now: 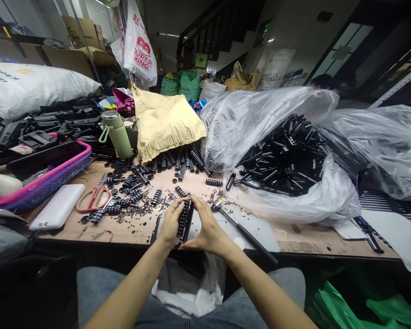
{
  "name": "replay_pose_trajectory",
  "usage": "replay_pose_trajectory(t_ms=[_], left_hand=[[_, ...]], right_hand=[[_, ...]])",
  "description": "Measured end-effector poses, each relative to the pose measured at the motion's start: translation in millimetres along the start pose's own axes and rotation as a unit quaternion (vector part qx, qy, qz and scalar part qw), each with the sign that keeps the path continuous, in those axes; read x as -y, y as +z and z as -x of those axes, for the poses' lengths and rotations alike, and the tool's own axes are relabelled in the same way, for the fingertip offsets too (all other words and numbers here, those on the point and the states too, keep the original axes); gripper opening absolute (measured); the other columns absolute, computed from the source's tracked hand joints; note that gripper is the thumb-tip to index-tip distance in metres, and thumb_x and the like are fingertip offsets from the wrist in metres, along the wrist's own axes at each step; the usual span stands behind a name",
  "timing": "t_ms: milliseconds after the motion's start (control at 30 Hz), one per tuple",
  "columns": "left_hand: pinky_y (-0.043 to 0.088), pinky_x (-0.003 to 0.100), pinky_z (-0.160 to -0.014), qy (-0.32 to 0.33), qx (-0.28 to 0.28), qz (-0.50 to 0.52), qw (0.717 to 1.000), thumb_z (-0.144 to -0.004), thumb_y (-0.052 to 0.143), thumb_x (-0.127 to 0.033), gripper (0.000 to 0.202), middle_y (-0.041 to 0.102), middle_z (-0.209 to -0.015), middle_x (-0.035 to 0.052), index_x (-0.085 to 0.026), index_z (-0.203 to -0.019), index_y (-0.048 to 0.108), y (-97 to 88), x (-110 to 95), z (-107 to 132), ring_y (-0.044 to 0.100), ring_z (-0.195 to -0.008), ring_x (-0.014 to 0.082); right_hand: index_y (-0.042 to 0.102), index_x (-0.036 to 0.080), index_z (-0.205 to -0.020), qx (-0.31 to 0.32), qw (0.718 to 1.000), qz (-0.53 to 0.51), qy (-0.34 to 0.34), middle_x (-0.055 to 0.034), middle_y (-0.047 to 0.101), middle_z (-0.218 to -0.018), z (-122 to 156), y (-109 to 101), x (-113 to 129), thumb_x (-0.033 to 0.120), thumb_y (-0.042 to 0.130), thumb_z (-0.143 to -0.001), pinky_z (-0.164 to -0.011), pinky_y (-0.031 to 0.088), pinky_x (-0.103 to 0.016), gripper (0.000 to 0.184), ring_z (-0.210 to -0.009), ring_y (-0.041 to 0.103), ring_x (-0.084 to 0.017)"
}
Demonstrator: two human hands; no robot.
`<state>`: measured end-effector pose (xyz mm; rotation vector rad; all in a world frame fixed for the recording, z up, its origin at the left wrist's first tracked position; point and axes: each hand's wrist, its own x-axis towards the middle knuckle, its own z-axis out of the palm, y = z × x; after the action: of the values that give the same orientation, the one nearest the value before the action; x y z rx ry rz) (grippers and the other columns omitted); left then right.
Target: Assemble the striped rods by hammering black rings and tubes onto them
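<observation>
Two bare hands in the head view, both on one black part (189, 219), held over the front of the surface (304, 245), long side pointing away from the body. Left hand (171, 225): grip clamped on the part's left side. Right hand (208, 229): grip closed across its length, fingers at far end, thumb at near end. Black-and-white ridged row visible along the part; finer detail too small to read. Hammer (247, 234) just right of the right hand, head away from the body, partly on a grey plate (265, 234). Left of the hands: ridged rollers (156, 197), red-handled scissors (95, 199), white box (58, 207). Farther back: green flask (119, 137), yellow bag (167, 121). Far right: clear plastic bag (246, 109), open, full of black pieces (284, 160). White bag (205, 297) between the legs, below the hands.
</observation>
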<state>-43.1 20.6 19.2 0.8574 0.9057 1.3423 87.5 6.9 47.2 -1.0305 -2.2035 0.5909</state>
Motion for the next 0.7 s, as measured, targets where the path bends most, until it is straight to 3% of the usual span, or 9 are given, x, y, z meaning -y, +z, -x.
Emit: replay_pose_trajectory(t_ms=[133,233,367,700], left_hand=[[0.044,0.025,-0.075,0.091,0.008,-0.135,0.987,-0.08,0.048,-0.036,0.03,0.054,-0.098,0.004,-0.02,-0.105,0.051,-5.5,9.7,0.2,0.054,-0.082,0.0127],[0.043,0.02,-0.057,0.083,0.029,-0.183,0.979,-0.081,0.047,-0.037,0.033,0.05,-0.083,0.0003,-0.022,-0.11,0.046,-13.6,17.8,0.3,0.05,-0.063,0.0087],[0.035,0.016,-0.042,0.015,0.008,-0.127,0.992,-0.081,0.043,-0.043,0.03,0.046,-0.071,-0.0033,-0.022,-0.102,0.046,-12.1,16.0,1.0,0.041,-0.047,0.0055],[0.04,0.02,-0.042,-0.078,-0.011,0.03,0.996,-0.069,0.056,-0.048,0.039,0.05,-0.067,-0.004,-0.02,-0.092,0.042,14.8,3.0,3.8,0.048,-0.043,0.0065]], right_hand=[[0.009,0.016,-0.135,-0.012,0.999,0.017,0.024,-0.0161,0.022,-0.135,3.7,-1.4,-3.3,0.043,0.076,-0.05,-0.105,0.025,-0.043,0.112,-0.127,0.019,-0.027],[0.01,0.017,-0.135,-0.015,0.999,0.021,0.046,-0.016,0.022,-0.135,8.3,-1.4,-8.2,0.042,0.077,-0.048,-0.104,0.025,-0.044,0.114,-0.127,0.019,-0.028],[0.005,0.018,-0.136,-0.003,0.999,-0.011,0.042,-0.0163,0.019,-0.136,11.7,3.0,-9.8,0.039,0.077,-0.049,-0.103,0.029,-0.045,0.115,-0.128,0.018,-0.029],[0.013,0.018,-0.133,0.019,1.0,-0.02,0.006,-0.0161,0.022,-0.136,4.4,5.0,-4.7,0.031,0.076,-0.05,-0.105,0.024,-0.042,0.104,-0.128,0.019,-0.027]])
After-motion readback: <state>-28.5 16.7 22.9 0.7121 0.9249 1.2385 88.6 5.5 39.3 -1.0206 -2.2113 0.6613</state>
